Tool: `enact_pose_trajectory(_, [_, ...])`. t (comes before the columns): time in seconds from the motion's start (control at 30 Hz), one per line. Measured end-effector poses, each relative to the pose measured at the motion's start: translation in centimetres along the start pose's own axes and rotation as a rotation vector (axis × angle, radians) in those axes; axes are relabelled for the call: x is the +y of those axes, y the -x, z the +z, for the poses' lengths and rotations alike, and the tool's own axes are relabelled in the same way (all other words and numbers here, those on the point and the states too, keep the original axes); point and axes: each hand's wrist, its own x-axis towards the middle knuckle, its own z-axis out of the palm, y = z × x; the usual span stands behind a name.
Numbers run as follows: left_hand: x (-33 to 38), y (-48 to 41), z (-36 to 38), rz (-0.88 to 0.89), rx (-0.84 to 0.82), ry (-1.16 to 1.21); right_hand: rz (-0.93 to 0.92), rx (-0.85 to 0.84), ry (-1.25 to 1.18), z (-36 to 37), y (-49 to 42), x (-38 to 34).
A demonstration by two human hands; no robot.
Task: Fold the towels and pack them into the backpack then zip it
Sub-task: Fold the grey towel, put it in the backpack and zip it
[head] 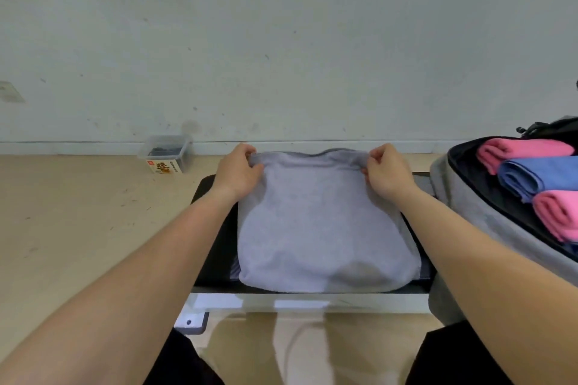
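Note:
A light grey towel (322, 228) lies folded over on the small black table (215, 247) in front of me. My left hand (239, 170) pinches its far left corner and my right hand (386, 172) pinches its far right corner, both at the far edge. To the right a grey backpack (478, 216) lies open. Inside it sit three rolled towels in a row: a pink towel (522, 148), a blue towel (538, 176) and another pink towel (560, 212).
A clear plastic box (167, 153) with dark contents and an orange label stands on the wooden floor by the white wall. The table's white front edge (281, 302) is near my legs. A black strap or bag (550, 128) shows behind the backpack.

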Motion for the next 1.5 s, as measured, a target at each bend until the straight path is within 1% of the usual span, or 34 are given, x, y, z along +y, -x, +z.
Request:
enact_pose_trajectory(0.07, [-0.3, 1.5, -0.3, 0.038, -0.025, 0.012, -0.039, -0.035, 0.046, -0.2, 1.2, -0.4])
enact_pose_trajectory(0.2, [0.2, 6.5, -2.2, 0.094, 0.034, 0.043, -0.23, -0.055, 0.157, 0.1, 5.2, -1.8])
enact_pose_trajectory(0.27, [-0.2, 9.8, -3.0, 0.065, 0.042, 0.017, -0.324, -0.137, 0.191, 1.0, 8.3, -2.5])
enact_pose_trajectory(0.33, [-1.4, 13.3, -3.6, 0.009, -0.004, -0.008, -0.399, -0.282, 0.194, 2.4, 11.9, -3.0])
enact_pose_trajectory(0.4, [-2.3, 16.2, -3.9, -0.004, -0.092, -0.034, -0.489, -0.388, 0.237, 3.8, 14.6, -3.2])
enact_pose_trajectory(0.47, [-2.8, 18.1, -3.9, 0.044, -0.165, -0.094, -0.585, -0.435, 0.335, 5.0, 16.0, -3.0])
enact_pose_trajectory(0.53, [-3.3, 19.1, -3.8, 0.11, -0.18, -0.146, -0.666, -0.455, 0.488, 5.7, 16.4, -2.7])
enact_pose_trajectory(0.6, [-3.4, 19.5, -3.5, 0.142, -0.164, -0.181, -0.69, -0.468, 0.564, 5.8, 16.5, -2.5])
enact_pose_trajectory(0.73, [-3.2, 19.6, -3.0, 0.148, -0.101, -0.185, -0.695, -0.479, 0.569, 5.4, 16.5, -2.7])
enact_pose_trajectory(0.9, [-2.5, 19.2, -3.2, 0.139, 0.0, 0.011, -0.646, -0.489, 0.51, 5.1, 16.2, -3.0])
enact_pose_trajectory(0.97, [-1.9, 19.2, -3.2, 0.165, 0.028, 0.019, -0.631, -0.48, 0.481, 5.0, 15.9, -3.1])
enact_pose_trajectory(1.07, [-1.5, 19.2, -3.2, 0.163, 0.013, -0.007, -0.613, -0.494, 0.467, 4.7, 15.5, -3.1])
enact_pose_trajectory(1.17, [-1.9, 18.9, -3.7, 0.143, -0.012, -0.13, -0.603, -0.522, 0.469, 4.2, 15.3, -3.1])
enact_pose_trajectory(1.33, [-3.1, 19.3, -3.7, 0.088, -0.117, -0.382, -0.638, -0.525, 0.447, 3.5, 16.1, -2.4])
enact_pose_trajectory(1.43, [-3.2, 19.7, -3.5, 0.157, -0.105, -0.519, -0.662, -0.483, 0.456, 2.5, 16.7, -1.6])
enact_pose_trajectory(1.5, [-2.9, 19.8, -3.5, 0.231, -0.074, -0.569, -0.68, -0.46, 0.537, 1.0, 17.0, -0.7])
